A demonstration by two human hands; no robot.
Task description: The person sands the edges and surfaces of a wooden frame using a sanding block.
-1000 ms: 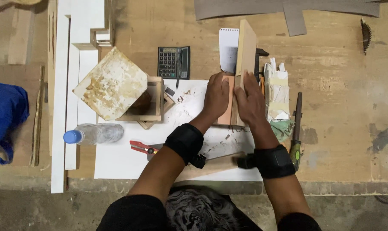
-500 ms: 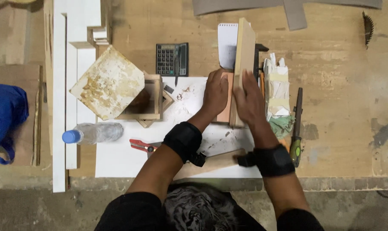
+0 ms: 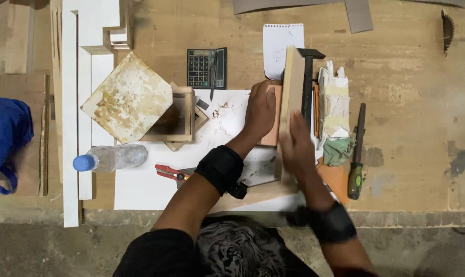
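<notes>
pale wooden board [image 3: 292,77] on edge, left hand [image 3: 260,110] flat against orange sanding sheet [image 3: 272,123], right hand [image 3: 295,149] blurred, grip unclear

At the bottom of the frame the person wears a black top with short sleeves ending above the elbows; its front carries a grey printed pattern, seen lower centre. Both forearms are bare. The left hand [image 3: 260,110] has a wide black padded band [image 3: 219,168] round the wrist, with a small black tab or buckle hanging at its lower edge. The right hand [image 3: 296,149], slightly blurred, has a similar black band [image 3: 329,223] round its wrist, lower right of centre. No gloves or rings are visible.
</notes>
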